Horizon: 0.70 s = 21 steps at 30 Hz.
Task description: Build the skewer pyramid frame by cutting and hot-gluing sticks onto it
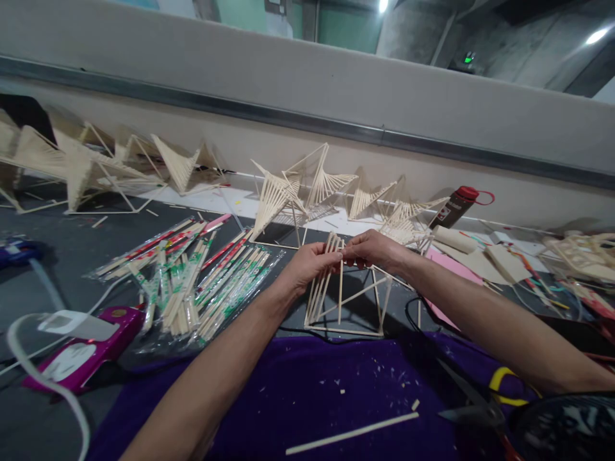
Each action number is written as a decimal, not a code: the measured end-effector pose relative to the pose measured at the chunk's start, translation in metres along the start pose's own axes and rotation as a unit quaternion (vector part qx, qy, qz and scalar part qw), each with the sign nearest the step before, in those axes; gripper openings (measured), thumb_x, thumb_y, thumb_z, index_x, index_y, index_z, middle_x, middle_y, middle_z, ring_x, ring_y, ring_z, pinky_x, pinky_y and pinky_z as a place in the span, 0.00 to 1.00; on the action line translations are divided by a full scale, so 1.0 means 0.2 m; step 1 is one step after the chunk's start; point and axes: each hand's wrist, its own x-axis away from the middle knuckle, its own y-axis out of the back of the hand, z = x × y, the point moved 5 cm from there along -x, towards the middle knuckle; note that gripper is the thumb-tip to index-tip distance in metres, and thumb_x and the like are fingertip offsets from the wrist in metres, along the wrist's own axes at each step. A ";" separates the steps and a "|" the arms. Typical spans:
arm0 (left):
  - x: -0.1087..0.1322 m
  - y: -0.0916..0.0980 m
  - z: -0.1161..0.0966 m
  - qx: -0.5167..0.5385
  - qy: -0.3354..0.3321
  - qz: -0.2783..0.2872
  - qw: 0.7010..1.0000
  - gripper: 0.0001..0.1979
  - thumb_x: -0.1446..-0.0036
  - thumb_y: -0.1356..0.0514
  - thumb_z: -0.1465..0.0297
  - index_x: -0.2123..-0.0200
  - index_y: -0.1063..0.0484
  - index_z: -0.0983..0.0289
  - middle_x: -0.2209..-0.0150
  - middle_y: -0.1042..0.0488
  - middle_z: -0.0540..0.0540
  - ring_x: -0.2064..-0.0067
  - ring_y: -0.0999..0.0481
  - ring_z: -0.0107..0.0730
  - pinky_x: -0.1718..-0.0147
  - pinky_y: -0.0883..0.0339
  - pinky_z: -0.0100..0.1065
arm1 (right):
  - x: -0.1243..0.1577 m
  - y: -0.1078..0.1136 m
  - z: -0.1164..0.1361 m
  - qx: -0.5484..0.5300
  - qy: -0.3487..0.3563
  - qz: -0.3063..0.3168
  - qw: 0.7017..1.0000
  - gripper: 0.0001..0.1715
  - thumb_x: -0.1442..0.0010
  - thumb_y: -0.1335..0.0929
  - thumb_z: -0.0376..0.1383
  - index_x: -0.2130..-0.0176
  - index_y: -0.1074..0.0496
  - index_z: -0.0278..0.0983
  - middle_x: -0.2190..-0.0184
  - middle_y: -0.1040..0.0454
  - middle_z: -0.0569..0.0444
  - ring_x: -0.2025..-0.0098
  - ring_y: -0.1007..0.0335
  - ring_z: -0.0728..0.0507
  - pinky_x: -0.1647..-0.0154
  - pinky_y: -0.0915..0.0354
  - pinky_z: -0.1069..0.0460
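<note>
Currently left hand (312, 264) and right hand (376, 250) both pinch the top of the stick frame (318, 298), standing just right of the chopstick packets (192, 282); judgement: keep grip light and steady, sticks evenly fanned.

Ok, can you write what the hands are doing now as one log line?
left hand: pinches stick frame top | right hand: pinches same top | nearby: wrapped chopsticks, purple cloth

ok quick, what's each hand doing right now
Left hand: closed, pinching the top of the stick frame.
Right hand: closed, pinching the same top sticks from the other side.
</note>
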 end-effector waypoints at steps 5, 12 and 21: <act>-0.01 0.01 0.00 -0.004 -0.003 -0.006 1.000 0.08 0.56 0.35 0.71 0.70 0.27 0.68 0.74 0.25 0.55 0.76 0.27 0.26 0.74 0.35 0.29 | -0.01 0.00 0.00 -0.020 0.004 0.002 1.000 0.16 0.57 0.27 0.42 0.80 0.30 0.32 0.84 0.32 0.58 0.85 0.44 0.55 0.85 0.51 0.57; -0.01 0.01 0.00 -0.020 -0.006 -0.015 1.000 0.10 0.56 0.35 0.69 0.69 0.27 0.68 0.74 0.25 0.54 0.76 0.28 0.25 0.75 0.36 0.27 | -0.01 -0.01 0.01 -0.028 0.009 0.001 1.000 0.16 0.58 0.26 0.41 0.81 0.30 0.31 0.85 0.34 0.59 0.85 0.44 0.56 0.85 0.49 0.58; 0.00 0.13 -0.07 -0.226 -0.065 -0.077 0.969 0.14 0.54 0.38 0.58 0.75 0.30 0.65 0.77 0.28 0.53 0.76 0.30 0.29 0.76 0.39 0.30 | -0.01 -0.01 0.01 0.001 0.007 -0.003 1.000 0.09 0.53 0.29 0.35 0.79 0.29 0.32 0.85 0.33 0.59 0.85 0.42 0.54 0.84 0.47 0.58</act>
